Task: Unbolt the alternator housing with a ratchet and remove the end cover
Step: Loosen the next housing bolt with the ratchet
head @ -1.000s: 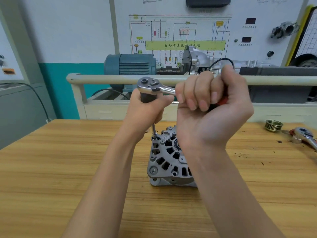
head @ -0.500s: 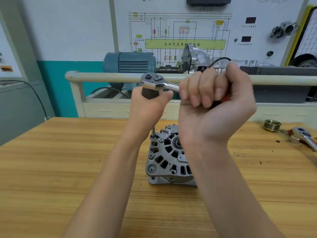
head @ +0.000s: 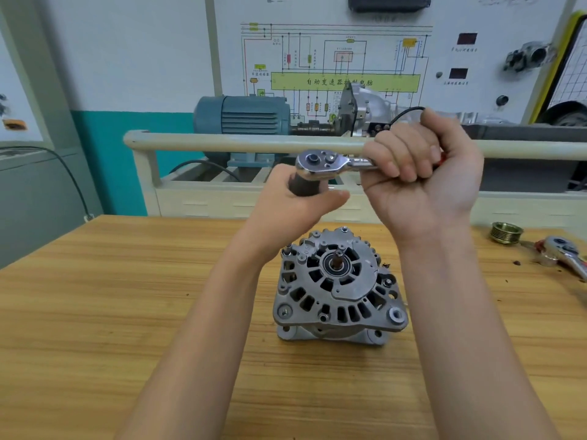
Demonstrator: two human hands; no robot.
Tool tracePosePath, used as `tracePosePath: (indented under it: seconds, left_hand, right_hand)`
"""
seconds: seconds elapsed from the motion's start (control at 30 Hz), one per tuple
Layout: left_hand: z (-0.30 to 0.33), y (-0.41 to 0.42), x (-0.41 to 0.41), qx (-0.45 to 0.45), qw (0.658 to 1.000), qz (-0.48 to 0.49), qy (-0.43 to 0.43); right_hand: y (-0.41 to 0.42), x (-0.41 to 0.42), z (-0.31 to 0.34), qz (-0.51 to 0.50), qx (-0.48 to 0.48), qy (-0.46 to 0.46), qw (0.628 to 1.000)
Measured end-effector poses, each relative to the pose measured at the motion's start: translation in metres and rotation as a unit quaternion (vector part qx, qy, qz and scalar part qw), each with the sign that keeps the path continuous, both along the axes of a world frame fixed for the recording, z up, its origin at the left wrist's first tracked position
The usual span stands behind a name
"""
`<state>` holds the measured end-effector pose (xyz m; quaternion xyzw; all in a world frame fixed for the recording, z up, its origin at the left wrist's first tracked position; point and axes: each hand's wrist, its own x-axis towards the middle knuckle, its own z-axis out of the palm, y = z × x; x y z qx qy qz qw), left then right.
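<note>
A grey cast alternator point(head: 340, 287) stands on the wooden bench point(head: 95, 312) with its vented end cover and shaft stub facing up. Above it I hold a chrome ratchet point(head: 320, 163), lifted clear of the housing. My left hand point(head: 295, 204) grips the dark socket extension under the ratchet head. My right hand point(head: 422, 176) is wrapped round the ratchet's handle, whose red grip barely shows. A bolt point(head: 288, 249) stands at the cover's upper left edge.
A ribbed pulley point(head: 505, 232) and a second ratchet point(head: 563, 252) lie on the bench at the far right. Behind the bench runs a cream rail point(head: 222, 142), with a blue motor point(head: 244, 117) and a wiring-diagram board point(head: 336, 58) beyond it.
Both hands and the ratchet have shifted right and away from the upper left bolt; the extension tip no longer sits on the housing. The alternator's top is now fully uncovered.
</note>
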<state>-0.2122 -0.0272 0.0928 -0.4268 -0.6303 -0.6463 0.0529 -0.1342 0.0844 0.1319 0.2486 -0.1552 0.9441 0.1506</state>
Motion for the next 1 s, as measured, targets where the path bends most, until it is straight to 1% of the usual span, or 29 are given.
tracePosePath:
  seconds: [0.07, 0.17, 0.23, 0.3, 0.4, 0.47, 0.53, 0.6, 0.67, 0.73, 0.83, 0.93, 1.0]
  left_hand:
    - [-0.001, 0.006, 0.001, 0.044, 0.998, 0.035, -0.009]
    - [-0.002, 0.013, 0.004, 0.105, 0.989, 0.096, -0.03]
    - [0.0, 0.014, 0.005, 0.127, 0.983, 0.121, -0.05]
    - [0.001, 0.012, 0.004, 0.135, 0.982, 0.12, -0.063]
    - [0.001, 0.003, 0.0, 0.093, 0.992, 0.07, -0.053]
    - [0.002, -0.005, -0.002, 0.041, 0.999, 0.011, -0.018]
    - [0.002, -0.012, -0.003, -0.024, 0.999, -0.028, 0.017]
    - [0.002, -0.013, -0.001, -0.079, 0.995, -0.043, 0.033]
    - [0.002, -0.011, 0.002, -0.087, 0.995, -0.04, 0.028]
    - [0.002, -0.007, 0.001, -0.051, 0.998, -0.021, 0.005]
    - [0.001, 0.002, 0.0, 0.029, 0.999, 0.036, -0.025]
    - [0.0, 0.012, 0.003, 0.112, 0.984, 0.128, -0.049]
    - [0.0, 0.014, 0.001, 0.135, 0.976, 0.156, -0.066]
  right_hand:
    - [-0.006, 0.003, -0.002, -0.071, -0.028, 0.003, 0.997]
    - [-0.022, 0.009, -0.006, -0.179, -0.027, 0.028, 0.983]
    - [-0.033, 0.01, -0.01, -0.213, -0.009, 0.053, 0.975]
    - [-0.038, 0.009, -0.011, -0.22, 0.015, 0.074, 0.973]
    - [-0.03, 0.007, -0.007, -0.181, 0.06, 0.075, 0.979]
    - [-0.018, 0.005, -0.003, -0.122, 0.085, 0.061, 0.987]
    - [-0.008, 0.003, 0.0, -0.049, 0.101, 0.049, 0.992]
    - [-0.001, 0.002, 0.0, 0.006, 0.108, 0.039, 0.993]
    - [0.002, 0.003, 0.0, 0.015, 0.088, 0.025, 0.996]
    - [-0.002, 0.005, -0.002, -0.026, 0.042, 0.011, 0.999]
    - [-0.016, 0.01, -0.007, -0.13, -0.011, 0.015, 0.991]
    - [-0.035, 0.012, -0.012, -0.209, -0.002, 0.051, 0.977]
    - [-0.044, 0.011, -0.015, -0.236, 0.021, 0.076, 0.969]
